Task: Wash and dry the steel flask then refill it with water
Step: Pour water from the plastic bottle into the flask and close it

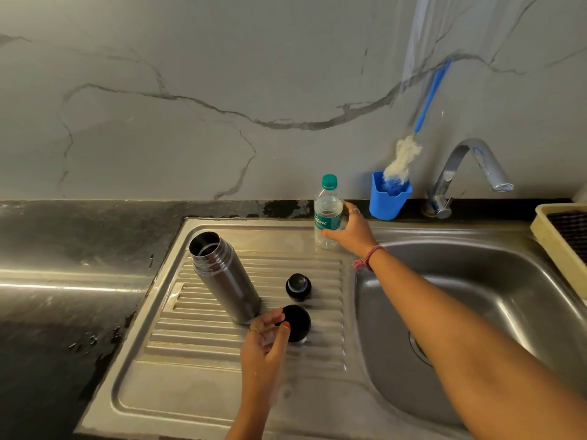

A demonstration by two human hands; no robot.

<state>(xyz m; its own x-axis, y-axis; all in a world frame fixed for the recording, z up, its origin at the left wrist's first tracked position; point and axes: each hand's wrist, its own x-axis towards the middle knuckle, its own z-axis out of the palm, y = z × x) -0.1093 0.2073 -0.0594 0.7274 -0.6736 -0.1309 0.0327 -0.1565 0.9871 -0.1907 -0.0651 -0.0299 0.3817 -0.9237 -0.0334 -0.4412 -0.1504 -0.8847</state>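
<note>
We are standing the open steel flask [227,277] upright on the ribbed drainboard [190,376] left of the sink basin [476,312]. Our right hand [352,231] is wrapping around the green-capped water bottle [328,214] at the drainboard's back edge. Our left hand [265,341] is pinching the rim of the black cup lid [297,322]; the stopper [298,286] is sitting just behind it.

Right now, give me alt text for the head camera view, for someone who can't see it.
A person's right hand grips a capped plastic water bottle standing on a steel drainboard. Their left hand holds a black cup lid beside the open steel flask, with the black stopper nearby and the sink basin to the right.
</note>
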